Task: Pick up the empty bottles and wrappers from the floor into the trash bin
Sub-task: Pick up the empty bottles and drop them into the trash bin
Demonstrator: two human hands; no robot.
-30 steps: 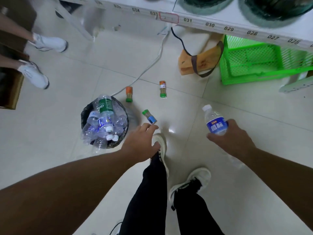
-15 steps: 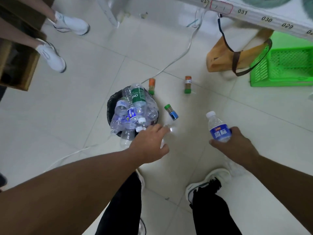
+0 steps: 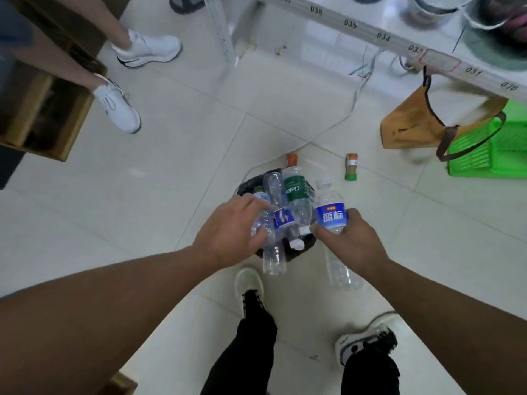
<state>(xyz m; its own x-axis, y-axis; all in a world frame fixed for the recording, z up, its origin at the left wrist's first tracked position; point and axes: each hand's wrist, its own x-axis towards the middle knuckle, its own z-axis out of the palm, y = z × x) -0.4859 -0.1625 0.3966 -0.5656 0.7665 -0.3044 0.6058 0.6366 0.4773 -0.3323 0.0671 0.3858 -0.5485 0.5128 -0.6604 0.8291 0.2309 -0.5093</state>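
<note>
A black trash bin (image 3: 244,187) stands on the tiled floor, overfilled with clear plastic bottles, one with a green label (image 3: 295,190). My left hand (image 3: 231,229) is on the left side of the pile, fingers and thumb curled around a clear bottle (image 3: 263,223) there. My right hand (image 3: 353,243) grips a clear bottle with a blue label (image 3: 330,215) by its middle, cap pointing away, right beside the bin's right edge. Two small spice bottles lie on the floor beyond the bin: an orange-capped one (image 3: 291,159) and an orange-and-green one (image 3: 351,166).
A white cable (image 3: 353,101) runs across the floor behind the bin. A brown bag (image 3: 410,126) and a green crate (image 3: 490,155) sit at the right under a white table (image 3: 350,24). Another person's white shoes (image 3: 119,106) are at the upper left. My own feet (image 3: 249,283) are just behind the bin.
I have stepped toward the bin. My left hand moved onto the bottle pile, and my right hand carried the blue-labelled bottle leftward up to the bin's edge.
</note>
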